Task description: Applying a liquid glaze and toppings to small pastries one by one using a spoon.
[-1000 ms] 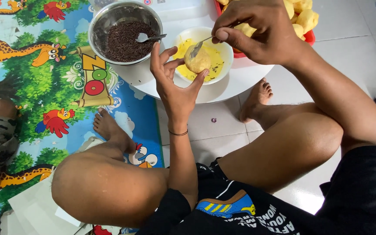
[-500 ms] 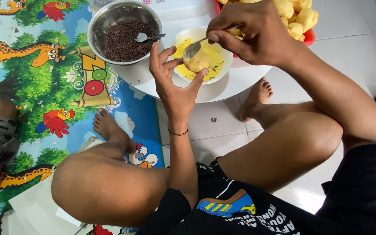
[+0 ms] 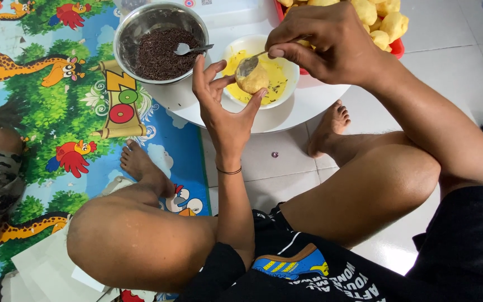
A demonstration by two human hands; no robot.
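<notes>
- Dough ball (image 3: 252,80), pale yellow, is sitting in the fingertips of the left hand (image 3: 225,106), which is cupping it from below, directly over the white bowl (image 3: 286,95) of yellow cream.
- Right hand (image 3: 325,42) is pinching the handle of a small metal spoon (image 3: 248,64); the spoon's bowl is touching the top of the ball.
- Judgement: spreading is going best with the ball kept over the white bowl, so drips are landing in the cream, not on the white round tray (image 3: 303,109).
- Judgement: light fingertip grip matters; squeezing is likely to dent the ball.
- Steel bowl (image 3: 160,42) of dark sprinkles, holding 1 spoon, is standing just beside, left of the white bowl.
- Red tray (image 3: 395,47) of plain balls is lying behind the right hand.
</notes>
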